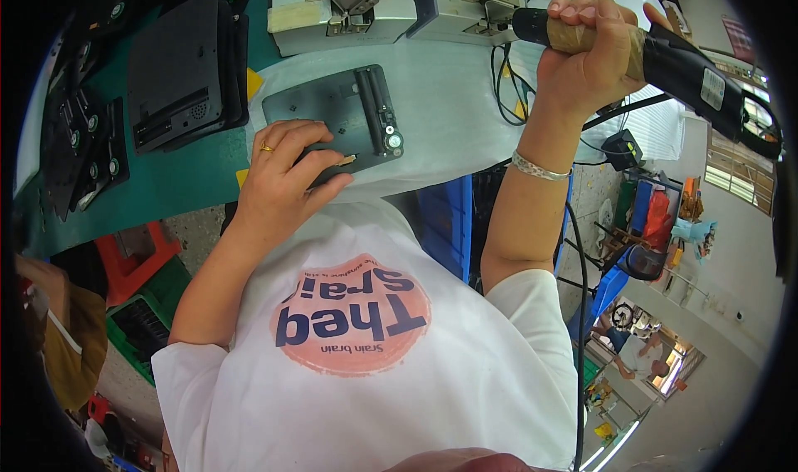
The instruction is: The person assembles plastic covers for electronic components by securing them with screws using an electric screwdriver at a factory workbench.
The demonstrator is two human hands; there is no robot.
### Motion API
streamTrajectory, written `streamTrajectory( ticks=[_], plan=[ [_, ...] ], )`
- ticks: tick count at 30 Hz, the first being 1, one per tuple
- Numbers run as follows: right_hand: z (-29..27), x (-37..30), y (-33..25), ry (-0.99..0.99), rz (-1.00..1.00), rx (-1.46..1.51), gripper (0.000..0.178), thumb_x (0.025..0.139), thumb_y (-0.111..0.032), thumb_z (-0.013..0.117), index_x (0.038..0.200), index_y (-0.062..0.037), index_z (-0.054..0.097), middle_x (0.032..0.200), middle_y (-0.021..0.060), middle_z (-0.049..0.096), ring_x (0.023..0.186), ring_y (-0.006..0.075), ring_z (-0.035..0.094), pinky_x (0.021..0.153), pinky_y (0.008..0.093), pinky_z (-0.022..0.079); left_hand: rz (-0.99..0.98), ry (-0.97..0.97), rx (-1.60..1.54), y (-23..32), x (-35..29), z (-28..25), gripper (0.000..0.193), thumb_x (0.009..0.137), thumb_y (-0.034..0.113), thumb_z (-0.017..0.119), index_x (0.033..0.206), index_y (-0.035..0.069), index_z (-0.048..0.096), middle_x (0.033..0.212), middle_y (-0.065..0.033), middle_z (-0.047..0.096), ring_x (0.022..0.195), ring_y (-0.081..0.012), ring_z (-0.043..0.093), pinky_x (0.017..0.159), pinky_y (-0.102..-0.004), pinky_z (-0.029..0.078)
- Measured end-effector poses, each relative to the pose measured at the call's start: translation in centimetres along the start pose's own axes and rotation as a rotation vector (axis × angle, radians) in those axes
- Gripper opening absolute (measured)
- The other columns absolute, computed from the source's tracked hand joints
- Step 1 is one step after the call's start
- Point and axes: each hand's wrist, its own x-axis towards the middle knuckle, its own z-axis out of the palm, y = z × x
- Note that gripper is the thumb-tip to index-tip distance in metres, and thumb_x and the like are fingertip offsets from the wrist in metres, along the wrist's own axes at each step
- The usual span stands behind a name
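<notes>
A flat dark plastic housing (328, 110) lies on white sheeting in front of me, with a raised strip and a round silver and green part along its right side. My left hand (291, 160) rests over its near left edge. Thumb and forefinger close on a small tan piece (347, 160), too small to name. Up at the right, my right hand (592, 48) wraps round the brown-taped grip of a long black hand tool (690, 73). The tool has a dark round end to the left and an oval loop at the far right, and it is held above the table, apart from the housing.
Stacked dark panels (179, 73) and more dark parts (83, 139) cover the green table at left. Two metal fixtures (332, 19) stand at the back. Black cables (509, 89) lie right of the housing. A blue crate (446, 222) is below the table edge.
</notes>
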Motion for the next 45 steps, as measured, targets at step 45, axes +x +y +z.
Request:
streamTrajectory(
  ticks=[45],
  plan=[
    [3.0, 0.3, -0.5, -0.049, -0.040, -0.153, 0.037, 0.089, 0.003, 0.058, 0.124, -0.0005, 0.045, 0.067, 0.0049, 0.055, 0.055, 0.0122, 0.057, 0.054, 0.0263, 0.053, -0.062, 0.021, 0.063, 0.3, -1.3, -0.3, 0.034, 0.070, 0.018, 0.083, 0.096, 0.008, 0.065, 0.114, -0.0080, 0.060, 0.111, -0.0276, 0.058, 0.096, -0.0432, 0.043]
  ],
)
